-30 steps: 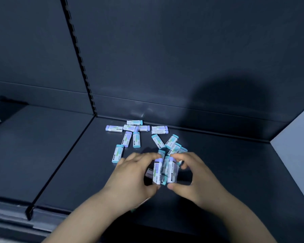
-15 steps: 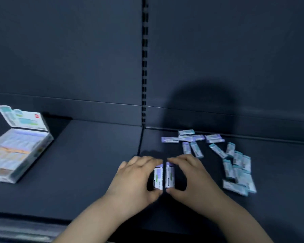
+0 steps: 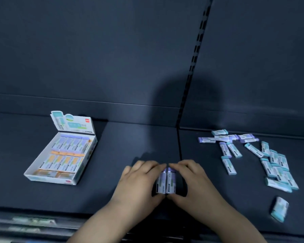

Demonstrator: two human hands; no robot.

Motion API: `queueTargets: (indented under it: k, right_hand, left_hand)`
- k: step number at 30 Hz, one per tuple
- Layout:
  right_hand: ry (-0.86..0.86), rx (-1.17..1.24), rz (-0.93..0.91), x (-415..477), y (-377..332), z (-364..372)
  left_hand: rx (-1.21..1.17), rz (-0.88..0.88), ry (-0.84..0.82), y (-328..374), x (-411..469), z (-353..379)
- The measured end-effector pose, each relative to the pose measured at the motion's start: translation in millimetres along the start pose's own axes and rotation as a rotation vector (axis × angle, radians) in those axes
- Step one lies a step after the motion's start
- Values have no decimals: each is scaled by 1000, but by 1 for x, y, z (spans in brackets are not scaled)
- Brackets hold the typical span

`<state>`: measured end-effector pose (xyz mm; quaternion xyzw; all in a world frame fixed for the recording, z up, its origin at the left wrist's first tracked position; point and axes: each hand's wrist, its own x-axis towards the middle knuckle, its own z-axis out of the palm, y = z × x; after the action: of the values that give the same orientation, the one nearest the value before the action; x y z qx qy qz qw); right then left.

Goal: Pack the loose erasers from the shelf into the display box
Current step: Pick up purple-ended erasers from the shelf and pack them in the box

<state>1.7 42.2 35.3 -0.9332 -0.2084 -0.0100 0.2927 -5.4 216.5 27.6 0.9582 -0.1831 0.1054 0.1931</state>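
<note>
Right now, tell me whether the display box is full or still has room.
Partly full: the display box holds rows of erasers, but whether any gaps remain is too blurred to tell.

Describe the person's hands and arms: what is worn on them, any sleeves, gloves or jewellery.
Both hands, the left hand and the right hand, are bare, with no gloves. No rings, watch or bracelet show. The forearms are bare too, right down to the bottom edge of the picture, so no sleeve is in view.
</note>
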Motion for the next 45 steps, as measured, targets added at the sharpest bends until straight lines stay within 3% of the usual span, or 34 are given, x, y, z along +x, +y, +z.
queueTargets:
  k: [15, 22, 27, 34, 45]
  right_hand:
    - [-137, 143, -133, 40, -61, 52]
    - [-55, 135, -116, 87, -127, 95]
    - [23, 163, -40, 125, -178, 133]
    - [129, 80, 203, 133, -194, 143]
    - [19, -317, 220, 152, -184, 129]
  left_hand:
    - [137, -199, 51, -55, -49, -41]
    - [115, -116, 58, -141, -57, -83]
    - [93, -57, -27, -215, -50, -122]
    - [131, 10, -243, -262, -41, -138]
    - [85, -9, -243, -269, -49, -129]
